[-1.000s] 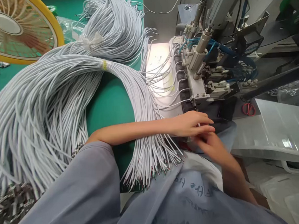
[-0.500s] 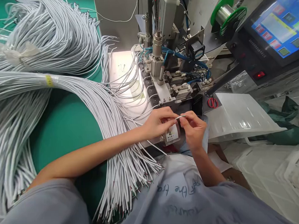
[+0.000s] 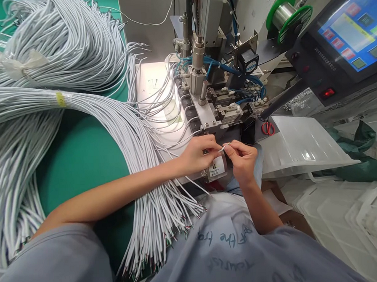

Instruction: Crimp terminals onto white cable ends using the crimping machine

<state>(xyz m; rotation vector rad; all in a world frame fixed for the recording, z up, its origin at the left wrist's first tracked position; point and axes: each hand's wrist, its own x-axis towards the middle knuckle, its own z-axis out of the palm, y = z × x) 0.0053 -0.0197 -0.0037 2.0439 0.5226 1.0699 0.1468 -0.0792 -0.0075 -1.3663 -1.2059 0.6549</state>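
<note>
My left hand (image 3: 199, 154) and my right hand (image 3: 243, 157) meet just in front of the machine (image 3: 211, 102), both pinching the end of one thin white cable (image 3: 224, 147) between fingertips. The cable's end bends in a small arc between the two hands. Right behind them is the machine's row of black clamps (image 3: 190, 111), with several white cables fed into it. A large bundle of white cables (image 3: 80, 121) lies on the green mat (image 3: 82, 159) under my left forearm, its stripped ends fanned out near my chest.
A touchscreen panel (image 3: 350, 31) stands at the upper right, a green wire spool (image 3: 287, 11) beside it. Red scissors (image 3: 268, 128) lie by a clear plastic chute (image 3: 302, 145). White trays (image 3: 347, 225) sit low at the right. A second tied cable bundle (image 3: 60, 51) lies at the back left.
The view swung right, off the fan and onto the screen. My hands rose from the bench edge and took the cable end between them, then shifted slightly toward the clamps.
</note>
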